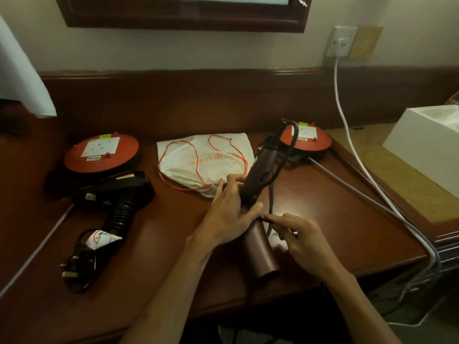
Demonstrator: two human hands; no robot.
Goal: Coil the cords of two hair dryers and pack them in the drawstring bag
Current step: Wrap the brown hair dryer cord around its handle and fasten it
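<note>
A maroon hair dryer (260, 167) is held above the dark wooden desk (161, 256), handle up and away, barrel toward me. My left hand (228, 212) grips it where handle meets barrel. My right hand (298, 237) pinches its dark cord (285, 155), which loops from the handle top down along the dryer's right side. A black hair dryer (116, 194) lies at the left with its cord and plug (77, 266) bunched near the front edge. The white drawstring bag (206, 160) with orange strings lies flat behind my hands.
Two round orange cable reels sit on the desk, one at the back left (101, 153) and one at the back right (308, 140). White and grey cables (367, 180) run from a wall socket (341, 42) across the right edge. A white box (427, 152) stands at the right.
</note>
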